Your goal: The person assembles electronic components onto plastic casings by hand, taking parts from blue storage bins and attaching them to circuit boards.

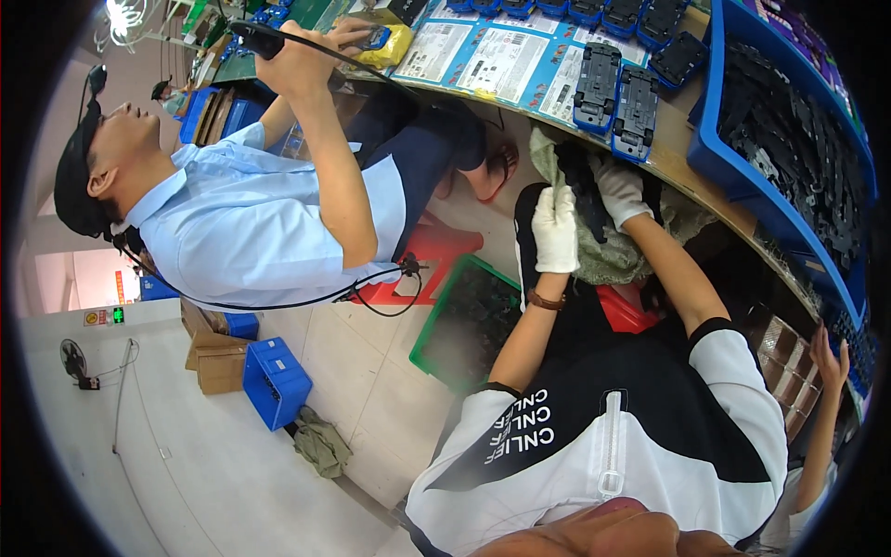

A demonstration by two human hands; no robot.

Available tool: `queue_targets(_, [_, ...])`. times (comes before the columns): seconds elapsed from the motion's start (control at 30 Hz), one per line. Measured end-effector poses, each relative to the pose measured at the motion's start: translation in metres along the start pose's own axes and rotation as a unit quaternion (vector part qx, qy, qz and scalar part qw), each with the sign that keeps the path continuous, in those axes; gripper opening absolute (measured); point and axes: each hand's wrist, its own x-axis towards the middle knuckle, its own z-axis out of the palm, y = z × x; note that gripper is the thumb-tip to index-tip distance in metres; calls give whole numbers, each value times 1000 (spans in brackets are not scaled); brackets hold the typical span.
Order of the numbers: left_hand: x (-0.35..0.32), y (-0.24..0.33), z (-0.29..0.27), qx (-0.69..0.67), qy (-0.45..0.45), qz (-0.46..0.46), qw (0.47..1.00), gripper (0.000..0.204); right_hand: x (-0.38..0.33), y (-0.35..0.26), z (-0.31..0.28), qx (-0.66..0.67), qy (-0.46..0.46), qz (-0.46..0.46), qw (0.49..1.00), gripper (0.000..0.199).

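Note:
On my lap lies a grey-green woven sack (613, 260) with black plastic parts (581, 181) in its mouth. My left hand (557, 230), in a white glove, is closed on the sack's near-left edge. My right hand (624, 193), also gloved in white, is at the opposite side of the mouth, beside the black parts. Its fingertips are hidden in the sack, so its grip does not show. Just beyond, at the table edge, lie blue-and-black toy car bodies (636, 111) with their black undersides up.
A blue bin (707, 153) heaped with black plastic parts stands at the right. Printed card sheets (501, 60) cover the table. At left sits a co-worker (251, 218) in a light blue shirt, holding a dark tool. A green crate (427, 339) stands on the floor.

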Motion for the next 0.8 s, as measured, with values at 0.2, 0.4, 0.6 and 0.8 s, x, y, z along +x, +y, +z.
queue_targets(0.2, [4,-19,-14,-135,20,-66,989,24,-2,17,-42,115,-105,-33,987,16])
queue_targets(0.4, [0,-10,-10,-172,33,-91,980,28,23,16,-111,127,-335,9,934,35])
queue_targets(0.6, [-6,-3,-7,-274,1,-139,952,31,38,1,-135,191,-228,-15,955,29])
queue_targets(0.8, [-5,-9,-15,-299,-25,-136,944,25,67,-16,-194,274,-149,-49,949,19])
